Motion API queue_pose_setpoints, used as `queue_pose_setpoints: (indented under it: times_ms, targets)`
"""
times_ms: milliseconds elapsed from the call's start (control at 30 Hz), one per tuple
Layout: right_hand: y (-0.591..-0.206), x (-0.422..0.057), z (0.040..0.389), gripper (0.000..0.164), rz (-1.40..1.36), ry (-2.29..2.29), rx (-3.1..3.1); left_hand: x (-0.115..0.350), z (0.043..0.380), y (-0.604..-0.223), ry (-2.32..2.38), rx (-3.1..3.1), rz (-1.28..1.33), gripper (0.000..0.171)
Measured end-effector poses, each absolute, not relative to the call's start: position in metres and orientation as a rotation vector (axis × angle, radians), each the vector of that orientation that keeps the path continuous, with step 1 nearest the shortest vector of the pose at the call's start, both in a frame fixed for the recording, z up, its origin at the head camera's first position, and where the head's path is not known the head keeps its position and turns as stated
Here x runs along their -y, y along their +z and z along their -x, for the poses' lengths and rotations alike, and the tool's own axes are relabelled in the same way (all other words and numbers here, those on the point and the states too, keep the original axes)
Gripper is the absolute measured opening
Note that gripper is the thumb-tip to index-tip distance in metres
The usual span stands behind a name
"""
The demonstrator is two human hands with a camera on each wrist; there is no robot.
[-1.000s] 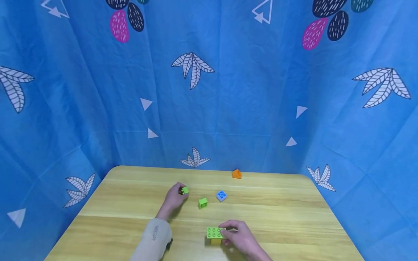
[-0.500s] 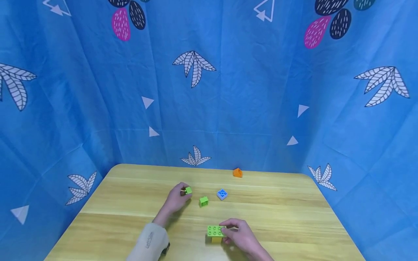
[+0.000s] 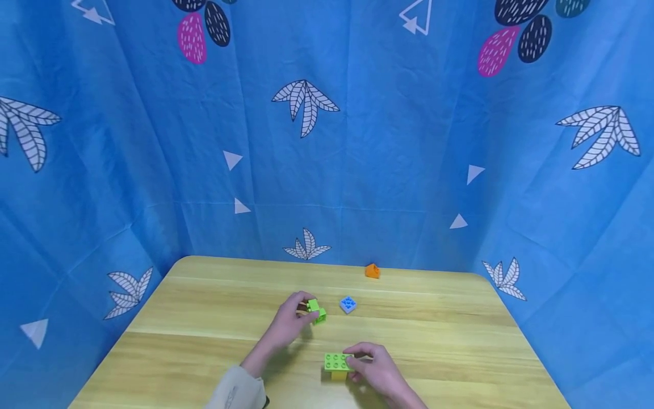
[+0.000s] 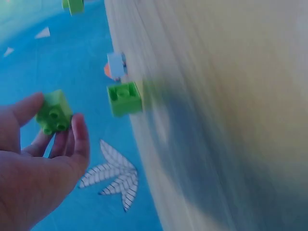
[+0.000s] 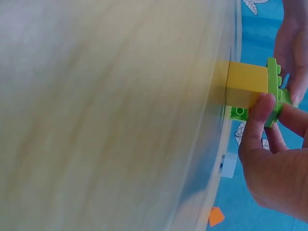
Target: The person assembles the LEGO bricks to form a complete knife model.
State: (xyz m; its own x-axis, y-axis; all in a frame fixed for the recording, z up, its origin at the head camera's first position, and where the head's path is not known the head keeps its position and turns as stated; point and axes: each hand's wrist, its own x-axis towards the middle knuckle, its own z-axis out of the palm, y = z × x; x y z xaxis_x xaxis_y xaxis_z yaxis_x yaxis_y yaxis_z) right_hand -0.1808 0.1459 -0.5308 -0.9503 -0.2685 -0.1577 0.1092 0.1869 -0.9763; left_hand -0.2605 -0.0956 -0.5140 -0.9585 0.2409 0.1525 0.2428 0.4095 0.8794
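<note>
My left hand [image 3: 289, 321] pinches a small green building brick [image 4: 57, 108] between thumb and fingers, its studs turned sideways. A second green brick [image 4: 126, 99] lies on the table, hollow side showing, just beyond the held one; the two overlap in the head view. Nearer the front, my right hand [image 3: 377, 369] grips the right end of a flat green studded plate [image 3: 334, 362]. That plate sits on top of a yellow block [image 5: 245, 83], which stands on the table.
Right of the loose green brick lies a light blue brick [image 3: 348, 305], underside up. An orange sloped piece [image 3: 372, 271] is by the back edge of the wooden table [image 3: 449, 324]. A blue patterned curtain [image 3: 388, 170] hangs behind the table and along both sides.
My left hand has carried its green brick to the right, up to the loose green brick. The right hand stays at the green plate.
</note>
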Motion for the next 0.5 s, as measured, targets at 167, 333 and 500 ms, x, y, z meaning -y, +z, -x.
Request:
queue_pose_setpoints:
  times_ms: [167,333,500]
  targets:
    - [-0.53,-0.146,0.181,0.025,0.162,-1.832,-2.172,0.089,0.246,-0.51,-1.65,2.643,0.553,0.032]
    - [-0.529,-0.146,0.18,0.026,0.163,-1.831,-2.169,0.082,0.23,-0.509,-1.644,2.661,0.634,0.034]
    - [-0.529,-0.146,0.18,0.026,0.162,-1.836,-2.17,0.077,0.219,-0.512,-1.628,2.67,0.703,0.039]
